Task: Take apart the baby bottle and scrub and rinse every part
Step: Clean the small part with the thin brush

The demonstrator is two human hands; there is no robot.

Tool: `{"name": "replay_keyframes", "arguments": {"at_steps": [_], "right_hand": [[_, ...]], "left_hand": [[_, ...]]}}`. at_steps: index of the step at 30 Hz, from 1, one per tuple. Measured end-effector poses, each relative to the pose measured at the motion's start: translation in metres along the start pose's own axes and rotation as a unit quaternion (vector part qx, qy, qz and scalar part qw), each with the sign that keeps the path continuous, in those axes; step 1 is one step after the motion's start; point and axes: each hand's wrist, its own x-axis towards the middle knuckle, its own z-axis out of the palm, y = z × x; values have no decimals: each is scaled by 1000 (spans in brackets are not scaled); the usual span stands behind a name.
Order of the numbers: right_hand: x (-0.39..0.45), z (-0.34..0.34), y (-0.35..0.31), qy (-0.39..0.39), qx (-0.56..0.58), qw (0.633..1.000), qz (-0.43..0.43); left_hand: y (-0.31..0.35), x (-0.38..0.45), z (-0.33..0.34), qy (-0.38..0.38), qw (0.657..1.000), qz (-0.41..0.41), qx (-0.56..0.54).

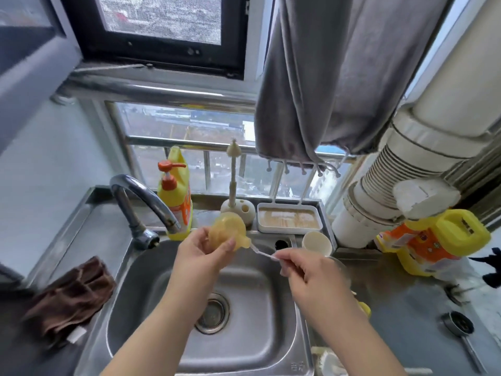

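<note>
**Nipple brush goes into the teat over the sink**

The left hand [202,249] grips the yellowish bottle top [229,232], collar and teat together, with fingers and thumb curled round it, holding it above the back of the sink [151,289]. The right hand [311,270] pinches the thin handle of a small nipple brush [261,252], whose far end meets the tip of the teat. How far the brush has gone in cannot be told.

This looks like the scrubbing step for the teat, with the bottle already taken apart. The next move probably calls for working the brush in and out of the teat hole while the left hand keeps the part steady, then bringing it under the faucet [143,202] to rinse. No water is seen running.

The sink basin holds nothing visible but its drain strainer [212,313]. A pale cup-shaped part [316,243], perhaps the bottle's cap, stands at the sink's back right corner. A white tray [289,219] on the back edge of the counter [406,308] holds brownish contents, too blurred to name. Beside it a round holder [240,210] carries an upright bottle brush [233,169]. A pump bottle of detergent [176,196] stands behind the faucet.
</note>
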Motion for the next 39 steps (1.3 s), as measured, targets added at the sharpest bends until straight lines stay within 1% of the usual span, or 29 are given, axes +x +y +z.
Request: {"name": "replay_keyframes", "arguments": {"at_steps": [2, 5, 11, 15, 20, 23, 25, 27, 29, 32, 34, 36, 39], "right_hand": [[2, 1, -6, -7, 1, 1000, -12], [6, 4, -12, -13, -1, 1000, -18], [14, 13, -22, -17, -5, 1000, 13], [18, 21, -29, 3, -12, 1000, 17], [17, 29, -35, 8, -22, 999, -34], [16, 29, -34, 22, -16, 999, -41], [14, 26, -32, 22, -13, 999, -45], [16, 26, -30, 26, -29, 998, -55], [19, 29, -32, 28, -31, 998, -53], [19, 31, -32, 39, -20, 997, -58], [19, 30, -30, 41, -20, 997, -59], [20, 32, -32, 32, -24, 997, -63], [20, 33, -33, 15, -26, 997, -66]], "left_hand": [[2, 2, -6, 12, 1000, 11, -2], [4, 2, -10, 11, 999, 31, -3], [8, 1, -13, -16, 996, 85, 28], [7, 1, -11, -21, 995, 91, 34], [5, 2, -10, -17, 995, 88, 37], [5, 5, -11, 15, 995, 96, 36], [7, 8, -15, 39, 994, 99, 13], [9, 9, -15, 35, 995, 89, -3], [10, 7, -12, 10, 998, 66, -15], [13, 10, -14, -31, 995, -19, -91], [15, 11, -16, -72, 990, -58, -108], [14, 10, -15, -93, 991, -51, -80], [11, 13, -16, -89, 994, -17, -61]]}}
